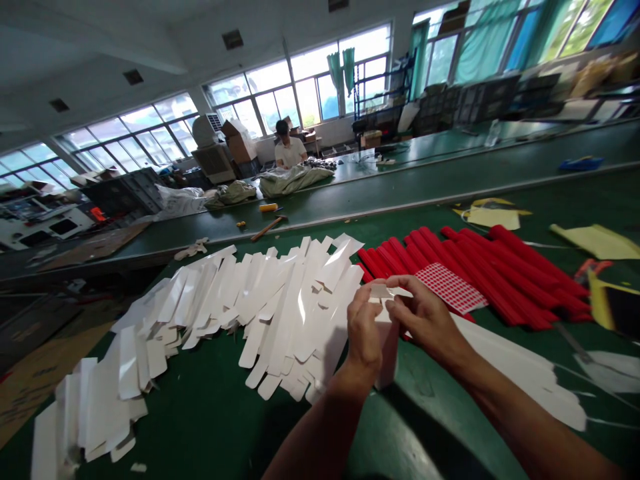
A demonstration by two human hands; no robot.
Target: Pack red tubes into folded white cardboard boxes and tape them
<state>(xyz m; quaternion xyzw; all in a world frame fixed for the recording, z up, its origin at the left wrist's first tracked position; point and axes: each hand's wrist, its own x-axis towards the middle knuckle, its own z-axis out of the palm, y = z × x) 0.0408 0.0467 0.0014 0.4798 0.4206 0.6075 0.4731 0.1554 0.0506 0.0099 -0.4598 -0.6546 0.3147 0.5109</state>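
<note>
A slim white carton stands upright on the green table between my hands, its top flaps bent up. My left hand wraps round its left side, thumb near the top edge. The fingers of my right hand are curled on the flaps at the carton's top. Left of my hands lies a wide spread of flat white cartons, overlapping one another. Behind my right hand is a pile of red tubes, with a sheet of red stickers resting on its near side.
More flat white cartons lie beyond my right forearm. Yellow paper and an orange-handled tool are at the far right. A hammer and a yellow roll lie on the conveyor belt. A person sits across it.
</note>
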